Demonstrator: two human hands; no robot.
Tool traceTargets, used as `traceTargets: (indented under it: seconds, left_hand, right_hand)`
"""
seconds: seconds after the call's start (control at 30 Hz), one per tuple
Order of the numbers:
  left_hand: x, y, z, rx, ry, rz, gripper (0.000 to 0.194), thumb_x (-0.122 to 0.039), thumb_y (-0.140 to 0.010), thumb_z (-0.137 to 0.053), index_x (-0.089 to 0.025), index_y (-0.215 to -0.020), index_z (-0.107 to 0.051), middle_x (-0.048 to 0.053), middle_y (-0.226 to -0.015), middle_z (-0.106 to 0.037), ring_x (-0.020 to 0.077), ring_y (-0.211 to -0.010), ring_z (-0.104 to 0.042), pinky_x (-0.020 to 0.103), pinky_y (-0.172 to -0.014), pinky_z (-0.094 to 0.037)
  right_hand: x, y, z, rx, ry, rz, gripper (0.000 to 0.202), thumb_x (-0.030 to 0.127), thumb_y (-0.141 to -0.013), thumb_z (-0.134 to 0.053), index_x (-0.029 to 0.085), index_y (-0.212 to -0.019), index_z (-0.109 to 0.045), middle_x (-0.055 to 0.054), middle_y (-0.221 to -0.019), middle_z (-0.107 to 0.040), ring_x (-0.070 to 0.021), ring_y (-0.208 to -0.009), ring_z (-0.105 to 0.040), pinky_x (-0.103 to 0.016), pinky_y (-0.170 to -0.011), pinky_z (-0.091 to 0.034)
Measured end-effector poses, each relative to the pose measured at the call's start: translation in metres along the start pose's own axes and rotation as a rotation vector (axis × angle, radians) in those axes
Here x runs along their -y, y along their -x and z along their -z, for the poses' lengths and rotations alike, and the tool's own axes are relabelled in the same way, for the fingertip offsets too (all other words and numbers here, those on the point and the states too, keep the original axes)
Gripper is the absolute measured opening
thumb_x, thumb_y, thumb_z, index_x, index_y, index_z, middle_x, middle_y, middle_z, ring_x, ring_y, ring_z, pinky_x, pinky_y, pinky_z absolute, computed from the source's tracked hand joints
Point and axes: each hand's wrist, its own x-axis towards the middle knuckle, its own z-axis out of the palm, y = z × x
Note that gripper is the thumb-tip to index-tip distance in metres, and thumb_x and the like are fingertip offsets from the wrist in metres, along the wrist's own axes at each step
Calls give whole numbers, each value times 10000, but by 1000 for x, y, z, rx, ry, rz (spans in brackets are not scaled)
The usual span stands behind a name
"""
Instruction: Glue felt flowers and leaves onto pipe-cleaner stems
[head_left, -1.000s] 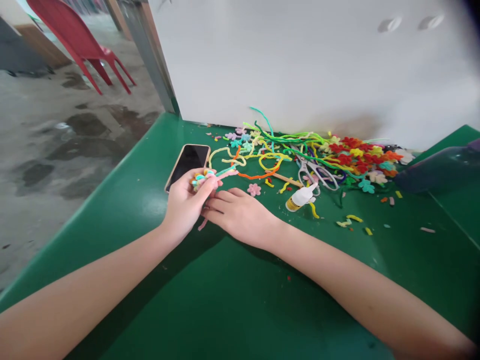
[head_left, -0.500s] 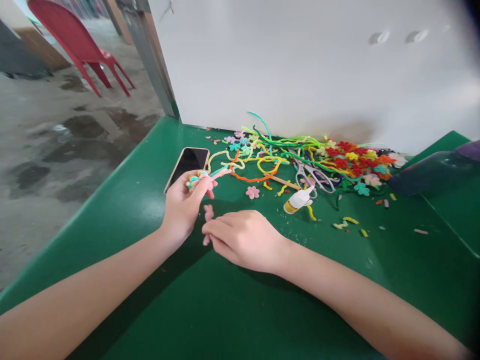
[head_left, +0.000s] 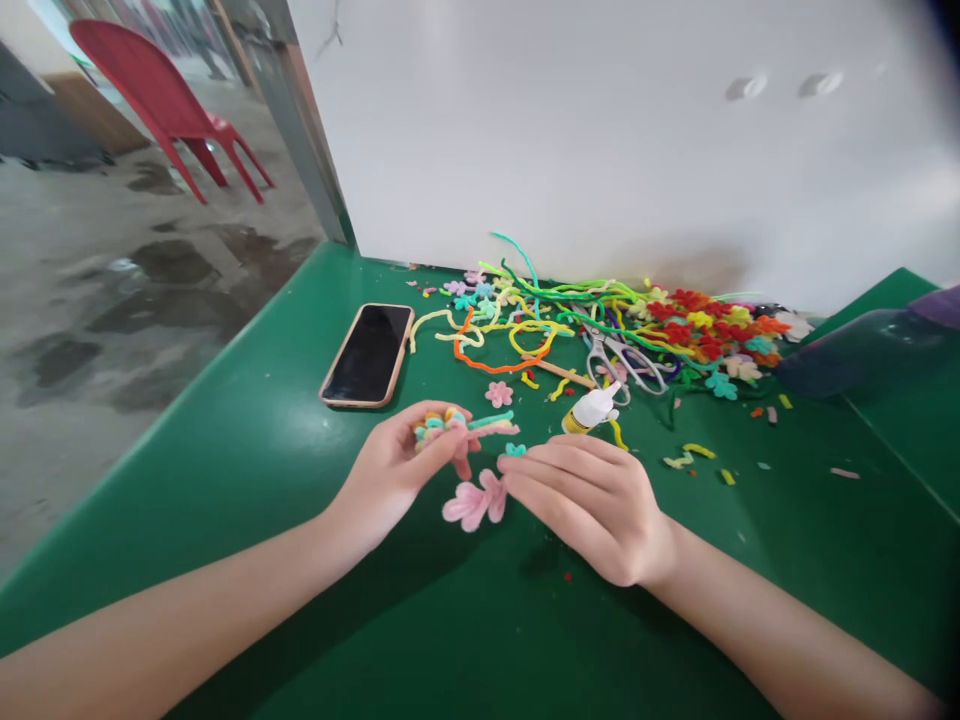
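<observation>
Pink petals [head_left: 471, 505] | right hand [head_left: 600, 495]: fingertips nearly together, apparently pinching petals | left hand [head_left: 384, 475]: curled round fuzzy bundle [head_left: 436, 430] | step: seemingly petal-shaping | next: calls for light, steady pinch

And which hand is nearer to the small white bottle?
Right. The right hand is just on the near side of the white bottle; the left hand is farther off, to its left.
</observation>
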Motion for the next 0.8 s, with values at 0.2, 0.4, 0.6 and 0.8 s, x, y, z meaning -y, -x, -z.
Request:
traceTargets:
  seconds: [0.2, 0.4, 0.6, 0.8]
  left_hand:
    - [4, 13, -9, 190, 22, 114, 258, -419, -832, -645, -208, -972, -597, -7, -629, -644, 105, -485, -540, 207, -442, -383]
    - [3, 14, -13, 283, 6, 92, 242, -410, -898, -544, -196, -995, -601, 38, -707, -657, 151, -618, -598, 248, -519, -428]
    - [3, 13, -12, 300, -1, 39, 273, -402, -937, -478, -215, -1076, -620, -3, -686, -564, 104, -582, -503, 235, -578, -459]
    - [8, 15, -7, 305, -94, 40, 289, -402, -887, -560, -242, -1124, -603, 22, -822, -647, 162, -769, -622, 265, -692, -520]
  right_hand:
    - [3, 7, -5, -11, 28, -130, 126, 136, -897, -555, 162, -925, -675, -5, -885, -756, -152, -830, -634, -336, -757, -506]
    - [4, 17, -13, 7, -114, -208, 126, 102, -810, -664, 139, -930, -651, -60, -1074, -724, -200, -1092, -626, -344, -900, -532]
    - [3, 18, -14, 19, -99, -218, 85, 102, -826, -646, 134, -904, -641, -72, -1019, -733, -152, -928, -686, -319, -845, -550]
    - [5, 15, -12, 68, -38, -220, 63, 119, -864, -599, 162, -890, -637, -36, -941, -744, -126, -859, -682, -326, -872, -521]
